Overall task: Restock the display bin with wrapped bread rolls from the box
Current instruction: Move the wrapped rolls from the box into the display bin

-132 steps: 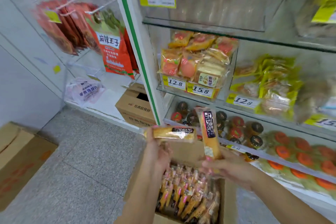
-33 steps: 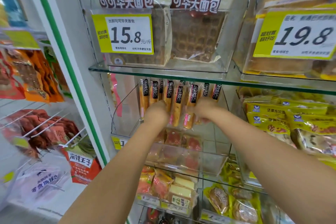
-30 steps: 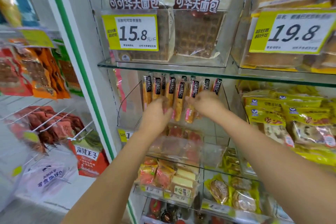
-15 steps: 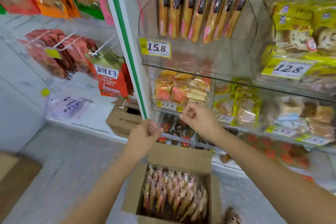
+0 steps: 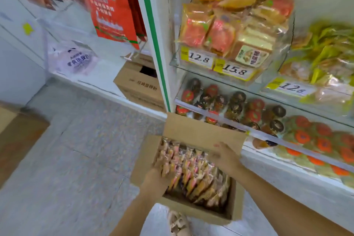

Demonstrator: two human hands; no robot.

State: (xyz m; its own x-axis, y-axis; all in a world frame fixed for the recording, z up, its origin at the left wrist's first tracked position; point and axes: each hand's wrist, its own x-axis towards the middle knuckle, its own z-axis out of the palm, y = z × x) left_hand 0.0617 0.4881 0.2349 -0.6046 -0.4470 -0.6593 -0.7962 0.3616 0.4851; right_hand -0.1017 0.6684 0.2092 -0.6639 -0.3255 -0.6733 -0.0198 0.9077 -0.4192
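Grey speckled floor carries the open box, packed with rolls; a brown carton lies well apart, left.

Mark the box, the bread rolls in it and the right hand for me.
box (image 5: 201, 130), head view, back flap.
bread rolls (image 5: 193, 176), head view, middle of the packed rows.
right hand (image 5: 226, 157), head view, back of the hand.

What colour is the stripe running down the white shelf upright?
The stripe is green, on a white upright; the head view shows it.
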